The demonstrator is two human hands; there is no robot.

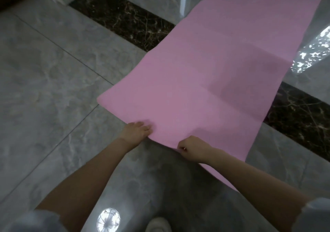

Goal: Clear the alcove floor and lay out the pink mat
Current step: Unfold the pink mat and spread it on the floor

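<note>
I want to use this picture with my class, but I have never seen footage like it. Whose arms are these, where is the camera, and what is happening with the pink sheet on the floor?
There is no machine here: the picture comes from one wide-angle camera worn on a person's head, looking forward and down, so the two bare arms are the wearer's own. That wide lens bends straight lines near the edges.

On the glossy grey marble-look floor lies a long, thin pink mat, unrolled away from the person and crossing a dark brown veined stone strip set into the floor. The left hand rests on the mat's near edge with its fingers fairly straight. The right hand pinches that same edge between curled fingers. The near corner by the left hand looks slightly lifted.

At the bottom, a white shoe shows, and a round ceiling light is mirrored in the floor.
</note>
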